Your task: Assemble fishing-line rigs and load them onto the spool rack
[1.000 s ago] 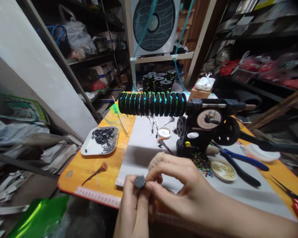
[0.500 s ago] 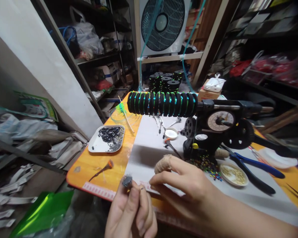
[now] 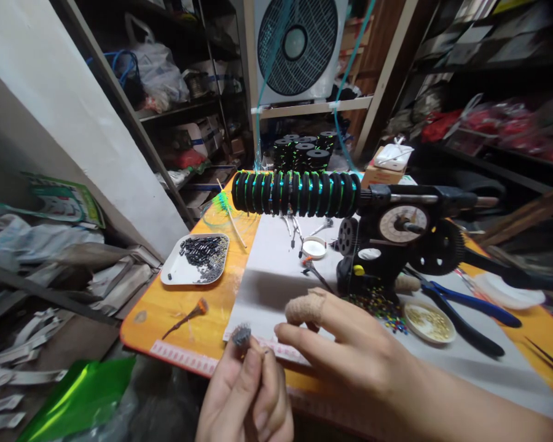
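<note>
My left hand (image 3: 251, 393) is closed at the lower middle, thumb and fingers pinching a small bundle with a grey bristly head (image 3: 242, 335). Most of the bundle's length is hidden in the fingers. My right hand (image 3: 345, 344) hovers over the near edge of the paper sheet, just right of the bundle and apart from it. Its fingers are loosely bent and spread, one wrapped in tan tape (image 3: 304, 307); nothing shows in them. A dark bundle with an orange tip (image 3: 187, 317) lies on the table to the left. Another orange-tipped bundle (image 3: 317, 273) rests beyond my right hand.
A black geared winder (image 3: 387, 233) carries a roller (image 3: 297, 193) ringed with green and blue line. A white tray (image 3: 166, 273) holds black and grey small parts. Right of it are loose coloured bits (image 3: 391, 313), a dish (image 3: 450, 334) of gold pieces and pliers (image 3: 474, 331).
The view has shifted slightly. My right hand has tilted a little, its taped finger now more plainly seen. My left hand keeps its pinch on the bundle.
</note>
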`<state>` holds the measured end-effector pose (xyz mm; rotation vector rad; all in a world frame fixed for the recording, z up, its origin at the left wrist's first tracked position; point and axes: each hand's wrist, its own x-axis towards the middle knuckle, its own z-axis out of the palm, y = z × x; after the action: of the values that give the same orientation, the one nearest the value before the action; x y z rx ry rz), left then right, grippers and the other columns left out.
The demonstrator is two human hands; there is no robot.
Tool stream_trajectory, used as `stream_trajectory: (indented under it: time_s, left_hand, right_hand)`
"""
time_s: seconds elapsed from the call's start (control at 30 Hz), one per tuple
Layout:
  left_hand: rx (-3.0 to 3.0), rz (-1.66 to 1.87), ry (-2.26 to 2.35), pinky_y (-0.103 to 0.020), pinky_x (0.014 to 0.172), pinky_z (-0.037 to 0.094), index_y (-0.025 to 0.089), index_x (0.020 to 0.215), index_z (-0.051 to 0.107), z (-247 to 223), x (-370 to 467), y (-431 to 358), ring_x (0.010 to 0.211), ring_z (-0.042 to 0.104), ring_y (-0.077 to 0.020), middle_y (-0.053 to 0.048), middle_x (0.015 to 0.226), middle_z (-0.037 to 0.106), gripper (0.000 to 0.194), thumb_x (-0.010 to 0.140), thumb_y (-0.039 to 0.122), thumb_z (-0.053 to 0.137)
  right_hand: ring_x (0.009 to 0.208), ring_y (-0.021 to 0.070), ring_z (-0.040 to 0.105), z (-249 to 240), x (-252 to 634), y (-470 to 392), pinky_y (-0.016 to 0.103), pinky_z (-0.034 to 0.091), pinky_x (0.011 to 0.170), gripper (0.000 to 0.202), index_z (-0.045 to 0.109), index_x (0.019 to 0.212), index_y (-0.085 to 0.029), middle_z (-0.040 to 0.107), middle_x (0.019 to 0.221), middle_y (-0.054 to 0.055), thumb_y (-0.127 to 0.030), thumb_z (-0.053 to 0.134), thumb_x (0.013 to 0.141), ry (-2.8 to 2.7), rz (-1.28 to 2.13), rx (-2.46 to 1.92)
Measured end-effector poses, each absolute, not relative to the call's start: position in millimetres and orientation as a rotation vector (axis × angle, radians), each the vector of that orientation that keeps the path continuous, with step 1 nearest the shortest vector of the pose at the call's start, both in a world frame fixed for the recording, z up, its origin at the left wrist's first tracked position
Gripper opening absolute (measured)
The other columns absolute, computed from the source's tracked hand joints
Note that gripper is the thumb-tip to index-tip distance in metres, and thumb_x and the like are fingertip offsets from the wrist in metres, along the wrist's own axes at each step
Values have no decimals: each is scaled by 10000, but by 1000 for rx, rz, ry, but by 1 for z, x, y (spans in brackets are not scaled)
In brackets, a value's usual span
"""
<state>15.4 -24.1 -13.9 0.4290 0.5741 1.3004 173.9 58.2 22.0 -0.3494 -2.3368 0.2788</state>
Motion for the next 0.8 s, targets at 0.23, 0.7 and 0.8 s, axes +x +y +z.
stream_trajectory:
  time_s: [0.23, 0.7, 0.8]
  left_hand:
    - [334, 1264, 656, -138, 401, 292, 212, 725, 533, -12, 19, -24, 382, 167, -29, 112, 450, 359, 325, 811, 441, 746]
    - [475, 2119, 857, -243, 835, 559, 295, 719, 648, -15, 34, -25, 718, 624, -144, 70, 438, 445, 209, 765, 443, 787]
    - [583, 2244, 829, -219, 781, 566, 257, 717, 652, -4, -3, -24, 474, 442, -77, 107, 443, 398, 200, 729, 320, 842]
  right_hand:
    - [795, 161, 572, 26, 174, 58, 239, 518, 700, 130, 682, 1001, -96, 619, 879, 90, -149, 677, 882, -2277, 512, -355]
    - [762, 140, 560, 28, 168, 51, 217, 493, 661, 144, 611, 892, -148, 616, 835, 69, -13, 584, 850, -2211, 580, -354]
    - [784, 131, 564, 31, 171, 53, 212, 498, 688, 200, 589, 920, -163, 610, 872, 61, 17, 553, 841, -2183, 513, -366]
